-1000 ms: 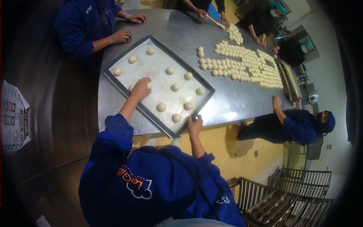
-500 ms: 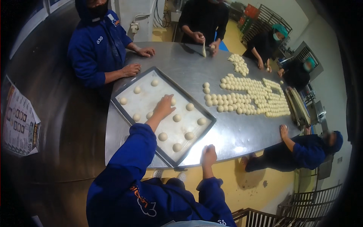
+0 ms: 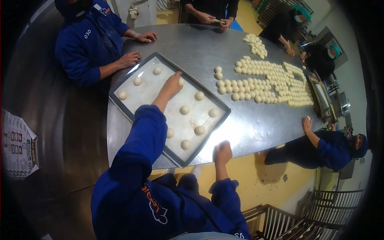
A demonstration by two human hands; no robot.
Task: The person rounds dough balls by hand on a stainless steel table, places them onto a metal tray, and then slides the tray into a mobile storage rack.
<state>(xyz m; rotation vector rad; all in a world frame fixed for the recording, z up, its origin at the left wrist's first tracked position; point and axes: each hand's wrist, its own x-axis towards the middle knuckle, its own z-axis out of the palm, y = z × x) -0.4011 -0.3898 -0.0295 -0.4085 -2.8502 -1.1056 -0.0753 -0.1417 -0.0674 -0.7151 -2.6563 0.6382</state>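
My left hand reaches over the dark-rimmed baking tray, palm down with fingers extended beside a dough ball. Part of that ball hides behind the fingers, and I cannot tell whether they touch it. More round, pale dough balls sit spaced apart on the tray's lining, among them one near the middle and one by the near corner. Right of the tray, at the table's near edge, my right hand is closed in a fist. Whatever it may hold is hidden.
Rows of dough balls and a heap of dough pieces lie on the steel table. A person in blue rests both hands by the tray. Another person's hands work dough at the back. More people stand right.
The table and tray have shifted upward in view. My left hand stays by the same ball, its fingers pointing further up. The back person's hanging dough strip is now between both hands.
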